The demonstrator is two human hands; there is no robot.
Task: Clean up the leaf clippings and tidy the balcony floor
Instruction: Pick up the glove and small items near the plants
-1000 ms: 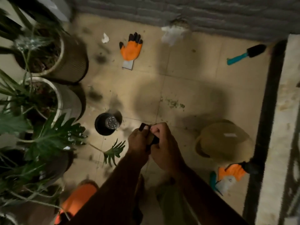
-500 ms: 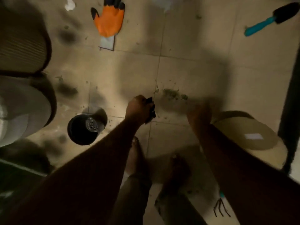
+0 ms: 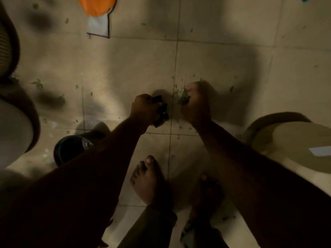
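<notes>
Here our left hand [image 3: 145, 109] clenches a crumpled black object [image 3: 162, 112]; our right hand [image 3: 197, 103] pinches green leaf clippings [image 3: 184, 98] at the floor [image 3: 125, 68].

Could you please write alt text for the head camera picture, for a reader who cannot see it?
A person's right hand grips green leaf clippings over a tiled floor, while the left hand grips a crumpled black object. Other small clippings lie scattered on the tiles, an orange glove lies ahead, and a black pot sits at the left.
</notes>
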